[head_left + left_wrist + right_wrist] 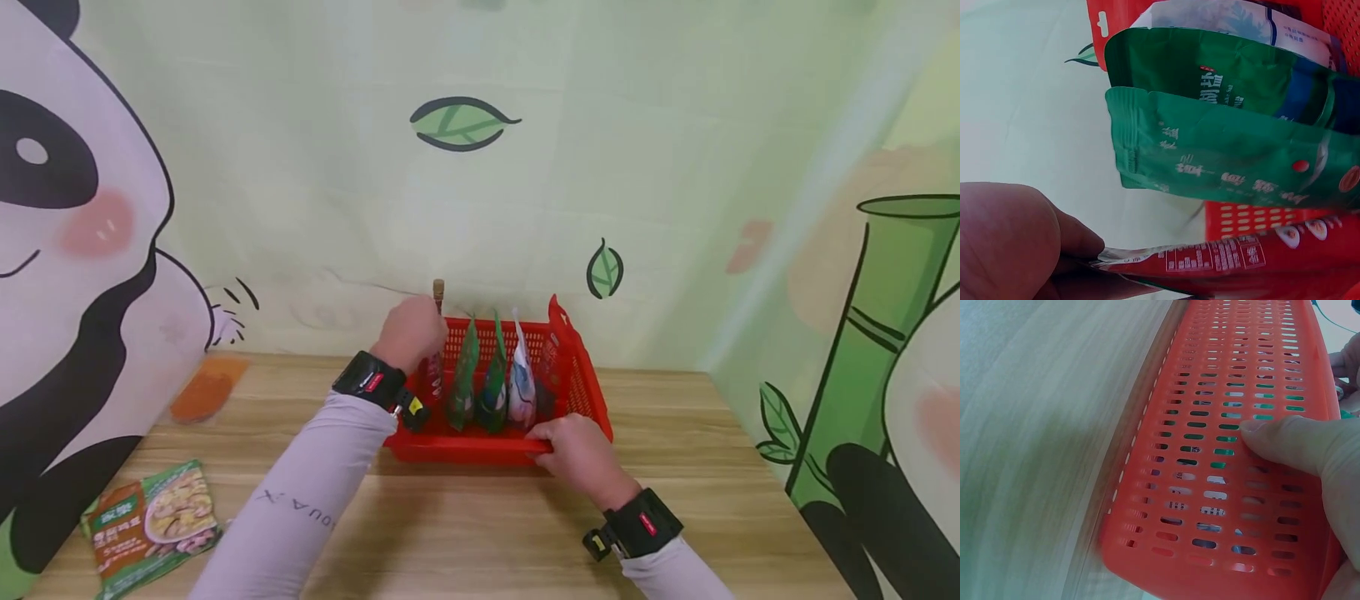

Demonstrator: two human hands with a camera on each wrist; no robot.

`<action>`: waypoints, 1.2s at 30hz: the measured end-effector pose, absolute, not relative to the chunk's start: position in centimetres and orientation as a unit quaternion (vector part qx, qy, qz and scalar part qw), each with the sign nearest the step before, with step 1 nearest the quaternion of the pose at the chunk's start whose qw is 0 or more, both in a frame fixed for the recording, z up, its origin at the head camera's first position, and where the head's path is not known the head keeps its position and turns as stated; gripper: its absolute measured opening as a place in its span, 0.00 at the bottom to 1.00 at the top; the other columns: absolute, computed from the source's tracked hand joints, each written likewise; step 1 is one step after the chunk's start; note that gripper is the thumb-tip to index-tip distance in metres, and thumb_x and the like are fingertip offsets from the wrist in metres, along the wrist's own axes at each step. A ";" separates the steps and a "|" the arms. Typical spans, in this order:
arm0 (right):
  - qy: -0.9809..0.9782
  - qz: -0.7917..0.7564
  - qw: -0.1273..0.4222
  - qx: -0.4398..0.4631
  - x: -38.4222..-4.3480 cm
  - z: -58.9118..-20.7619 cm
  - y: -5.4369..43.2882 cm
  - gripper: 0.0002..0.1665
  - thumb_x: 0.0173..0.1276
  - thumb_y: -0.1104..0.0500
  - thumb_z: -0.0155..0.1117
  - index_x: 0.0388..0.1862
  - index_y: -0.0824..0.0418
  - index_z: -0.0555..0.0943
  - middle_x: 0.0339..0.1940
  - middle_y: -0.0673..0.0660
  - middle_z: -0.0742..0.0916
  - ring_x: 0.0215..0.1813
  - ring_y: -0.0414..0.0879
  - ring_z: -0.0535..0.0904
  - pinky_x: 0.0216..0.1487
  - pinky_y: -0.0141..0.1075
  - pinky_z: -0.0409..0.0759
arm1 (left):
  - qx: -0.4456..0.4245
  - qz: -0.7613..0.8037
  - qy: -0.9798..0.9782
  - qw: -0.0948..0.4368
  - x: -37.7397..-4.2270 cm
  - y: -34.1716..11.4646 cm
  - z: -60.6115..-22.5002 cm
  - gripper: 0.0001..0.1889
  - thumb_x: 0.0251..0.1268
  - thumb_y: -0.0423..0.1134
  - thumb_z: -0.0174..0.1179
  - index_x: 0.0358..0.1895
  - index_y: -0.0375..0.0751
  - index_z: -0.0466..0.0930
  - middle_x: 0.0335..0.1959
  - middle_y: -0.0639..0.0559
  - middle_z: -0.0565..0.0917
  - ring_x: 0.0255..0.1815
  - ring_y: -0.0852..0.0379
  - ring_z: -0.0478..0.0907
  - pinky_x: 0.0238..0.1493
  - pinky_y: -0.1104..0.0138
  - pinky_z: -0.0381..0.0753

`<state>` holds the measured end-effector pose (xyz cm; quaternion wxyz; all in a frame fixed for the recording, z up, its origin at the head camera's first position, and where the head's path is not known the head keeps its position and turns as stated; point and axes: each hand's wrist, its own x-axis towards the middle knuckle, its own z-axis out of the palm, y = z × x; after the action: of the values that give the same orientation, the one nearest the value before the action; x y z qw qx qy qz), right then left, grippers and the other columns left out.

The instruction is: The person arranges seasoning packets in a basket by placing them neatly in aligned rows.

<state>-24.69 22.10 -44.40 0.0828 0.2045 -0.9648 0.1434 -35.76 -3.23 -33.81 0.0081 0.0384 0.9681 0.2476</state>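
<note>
A red plastic basket with slotted walls stands on the wooden table against the backdrop. At its left end my left hand pinches the top edge of a red packet, which stands upright inside. To the right of that packet come two green pouches and a white pouch, all on edge. My right hand holds the basket's front right rim, its thumb pressed on the slotted outer wall in the right wrist view. The left hand's fingertips are partly hidden.
A green and brown food packet lies flat on the table at the near left. Behind the basket hangs a backdrop printed with pandas, leaves and bamboo. Another dark red item is inside the basket's right end.
</note>
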 end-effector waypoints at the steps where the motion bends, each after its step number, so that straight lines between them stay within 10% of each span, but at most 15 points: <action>1: -0.964 0.143 0.087 0.208 -24.7 -44.4 22.0 0.13 0.54 0.58 0.83 0.40 0.51 0.93 0.33 0.47 0.92 0.35 0.39 0.83 0.47 0.38 0.88 | 0.037 0.251 0.967 0.009 -35.9 -3.3 -33.9 0.12 0.72 0.36 0.54 0.38 0.32 0.84 0.31 0.43 0.84 0.27 0.50 0.78 0.21 0.67 0.73; 36: -0.962 0.156 0.089 0.206 -24.7 -44.5 21.9 0.15 0.53 0.58 0.84 0.41 0.50 0.93 0.33 0.46 0.92 0.35 0.38 0.83 0.46 0.38 0.88 | 0.001 0.336 0.938 0.091 -35.9 -4.1 -37.3 0.10 0.75 0.41 0.55 0.43 0.35 0.79 0.24 0.46 0.78 0.24 0.52 0.77 0.23 0.68 0.73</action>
<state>-24.69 21.90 -44.50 0.0887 0.2056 -0.9621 0.1559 -35.89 -4.08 -37.29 0.0911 0.0006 0.9376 0.3357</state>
